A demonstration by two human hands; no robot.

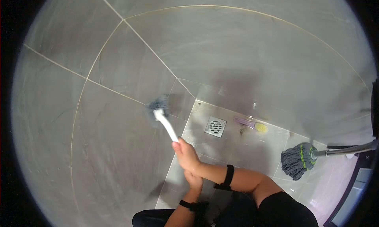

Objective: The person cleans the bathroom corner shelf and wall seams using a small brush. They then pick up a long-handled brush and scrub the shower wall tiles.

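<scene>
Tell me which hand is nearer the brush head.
Right. The right hand grips the handle that leads to the brush head; the left hand is farther back, close behind the right.

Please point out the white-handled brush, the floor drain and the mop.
White-handled brush (168,128): head view, on the white handle.
Floor drain (216,127): head view, on the grate's middle.
Mop (294,160): head view, on the grey strands.

Lit softly, a little dim; darkened by blurry-edged shadows across the wall (237,41) and floor (256,148); washed paler, faintly pink, toward lower right; blurred at the brush head (160,107); bowed strongly along tile seams (211,6); blacked out at the corners.
</scene>
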